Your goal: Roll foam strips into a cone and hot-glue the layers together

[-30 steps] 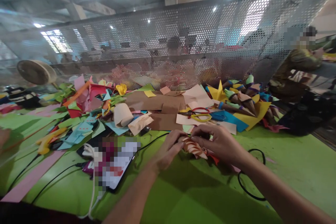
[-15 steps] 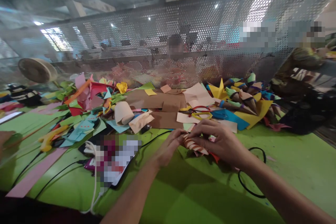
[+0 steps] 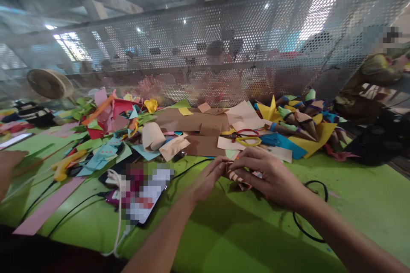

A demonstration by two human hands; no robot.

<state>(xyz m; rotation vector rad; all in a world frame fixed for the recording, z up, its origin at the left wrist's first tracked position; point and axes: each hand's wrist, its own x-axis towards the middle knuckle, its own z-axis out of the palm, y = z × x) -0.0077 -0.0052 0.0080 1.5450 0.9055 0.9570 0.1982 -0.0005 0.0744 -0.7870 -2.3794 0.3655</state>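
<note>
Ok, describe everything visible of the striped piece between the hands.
The striped piece has pale peach bands and reddish-brown lines and looks like folded paper. It slants down rightward. The left hand touches its upper-left end; the right hand grips it, covering much. Whether it touches the green tabletop is unclear.

From the wearer's head, the camera looks forward and down, close over the left hand, right hand and desk, facing what appears a perforated screen.

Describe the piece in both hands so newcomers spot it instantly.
At the green table, find the left hand and right hand near the centre. Between them is a striped piece; its pale and reddish-brown bands set it apart from plain sheets behind.
</note>
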